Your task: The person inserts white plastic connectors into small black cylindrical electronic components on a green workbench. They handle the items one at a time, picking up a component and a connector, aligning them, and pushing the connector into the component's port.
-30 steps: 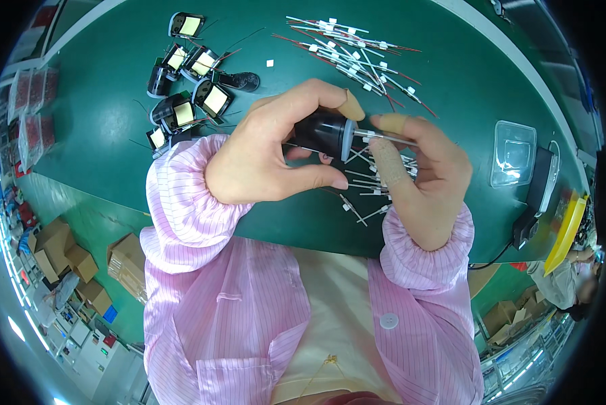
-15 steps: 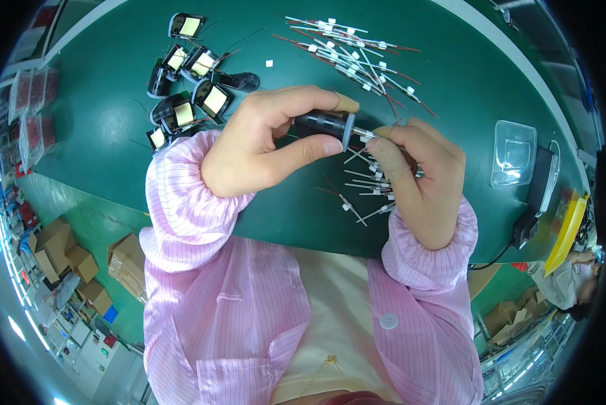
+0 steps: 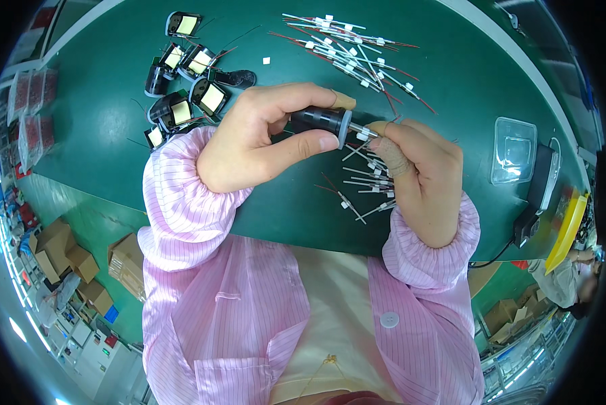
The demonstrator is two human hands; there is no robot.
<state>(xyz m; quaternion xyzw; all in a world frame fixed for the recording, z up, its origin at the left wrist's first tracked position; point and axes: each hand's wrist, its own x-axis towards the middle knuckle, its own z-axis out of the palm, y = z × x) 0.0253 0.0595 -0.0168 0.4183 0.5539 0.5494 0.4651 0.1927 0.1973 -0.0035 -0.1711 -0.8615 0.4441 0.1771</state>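
A short black cylinder with a pale rim sits just above the middle of the frame, held level over the green table. The left hand wraps it, thumb pressed along the underside and fingers curled over the top, so its grip is pinched on the cylinder. From the pale end a thin metal lead sticks out toward the right hand, whose thumb and taped forefinger are pressed together on that lead right beside the cylinder's rim.

Under the right hand, a loose bunch of wire leads with small white sleeves lies on the table. A larger scatter of red and white sleeved wires spreads across the upper middle of the frame. In the upper left lies a cluster of black coil parts with pale yellow faces. At the right edge sits a clear plastic tray, next to a black box with a cable.
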